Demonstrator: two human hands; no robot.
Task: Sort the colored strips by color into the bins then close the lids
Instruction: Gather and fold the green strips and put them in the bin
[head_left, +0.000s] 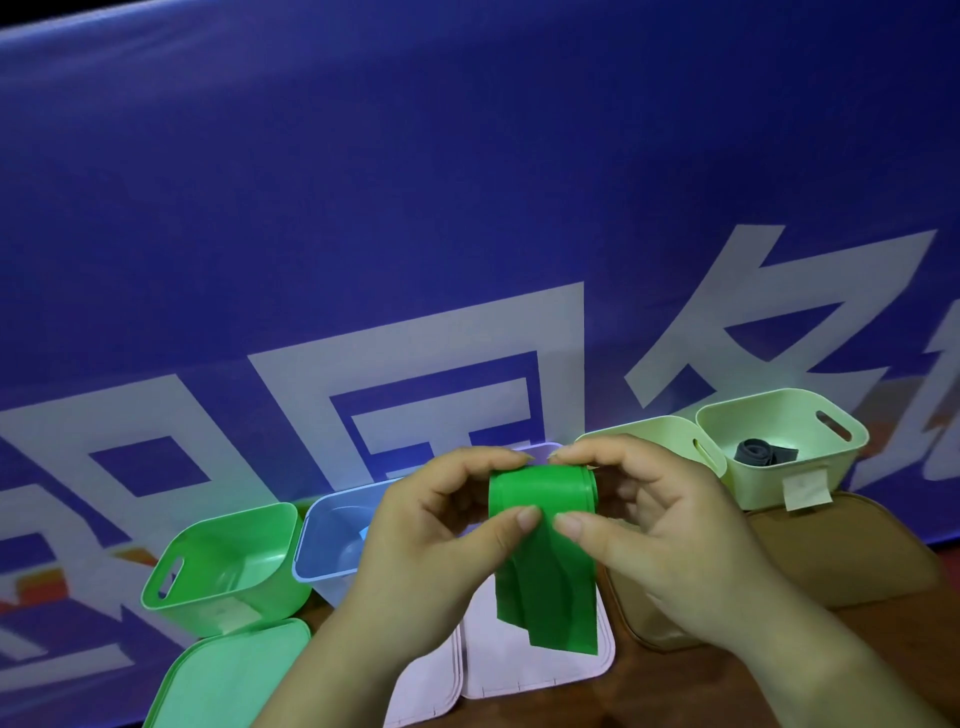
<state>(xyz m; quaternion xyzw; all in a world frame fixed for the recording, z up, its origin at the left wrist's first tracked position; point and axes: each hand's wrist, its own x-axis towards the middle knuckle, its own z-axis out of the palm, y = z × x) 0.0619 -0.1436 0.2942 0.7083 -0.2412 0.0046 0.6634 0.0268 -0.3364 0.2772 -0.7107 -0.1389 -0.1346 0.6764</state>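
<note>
So both hands are up in front of the bins working on 1 green strip (543, 525). It's a wide, flat, bright green band with a smooth matte look, folded over into a loop at the top. You can see a few layers stacked along its right edge. The loose ends hang straight down and finish in a squared-off end. The left hand (441, 525) and right hand (654, 530) each pinch it between thumb and forefinger, with the 2 thumbs nearly touching on the front face. The strip is held in the air, not in any bin, and hangs over a pale pink lid (519, 675) on the wooden table (675, 699). A green bin (249, 540) sits open to the left with its green lid (234, 675) lying in front of it, and a blue bin (324, 540) is right beside it. Off to the right, a pale yellow bin (769, 483) holds a rolled dark grey strip (763, 451), with a tan lid (857, 551) lying in front. Big blue banner (467, 208) behind everything.
</note>
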